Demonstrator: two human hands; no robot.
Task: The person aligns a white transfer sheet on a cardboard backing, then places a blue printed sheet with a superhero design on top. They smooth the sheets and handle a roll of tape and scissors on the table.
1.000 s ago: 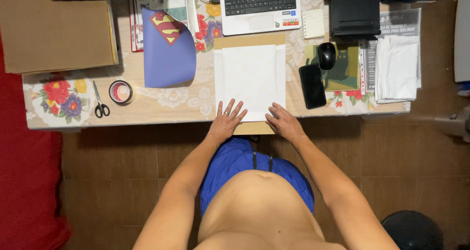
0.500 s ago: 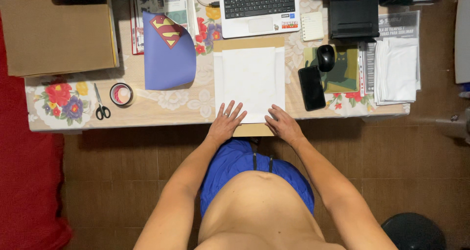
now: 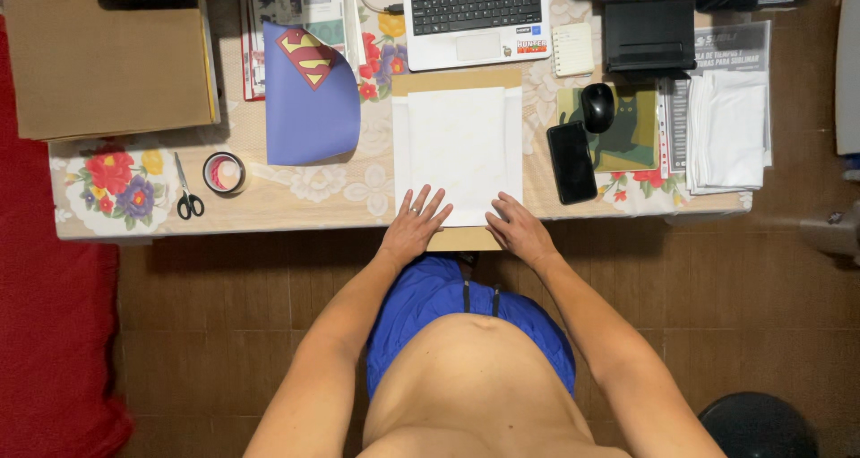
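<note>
Straight ahead of both my flat, open hands lies the white sheet, long axis running away from me across the counter, left hand and right hand equally near, pressing its near edge.

Left hand and right hand lie flat, fingers spread, on white paper atop a brown board
</note>
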